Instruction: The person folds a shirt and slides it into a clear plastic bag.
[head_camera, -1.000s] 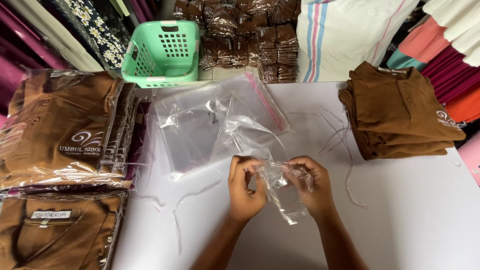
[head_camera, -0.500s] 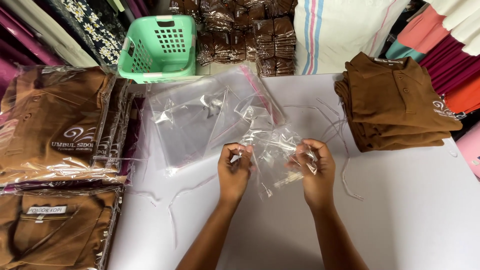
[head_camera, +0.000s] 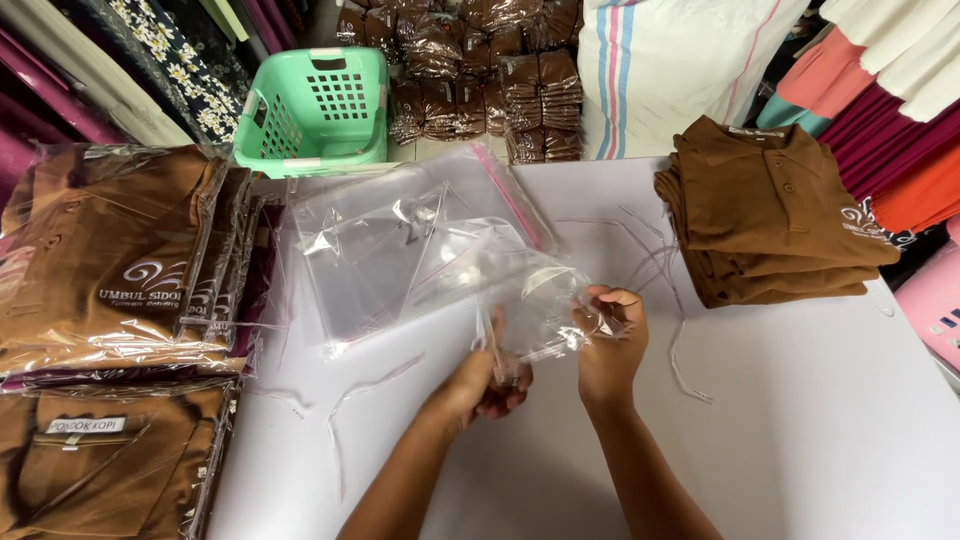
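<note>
Clear plastic fills the middle of the frame: a crumpled transparent bag (head_camera: 535, 310) is held just above the white table (head_camera: 800, 420), gripped by both hands. The left hand (head_camera: 487, 385), at lower centre, pinches the bag's lower edge with fingers curled shut on it; the right hand (head_camera: 610, 345), just to the right, closes on the bag's other side. Beyond the bag, towards upper centre, lies a loose pile of flat clear bags (head_camera: 400, 245), one with a pink strip along its edge. A stack of folded brown shirts (head_camera: 775, 215) sits at the upper right of the table, well apart from the hands. Bagged brown shirts (head_camera: 110, 270) are stacked at the left edge. A mint-green plastic basket (head_camera: 315, 110) stands at upper left, and thin clear strips (head_camera: 675, 350) lie scattered on the table.
</note>
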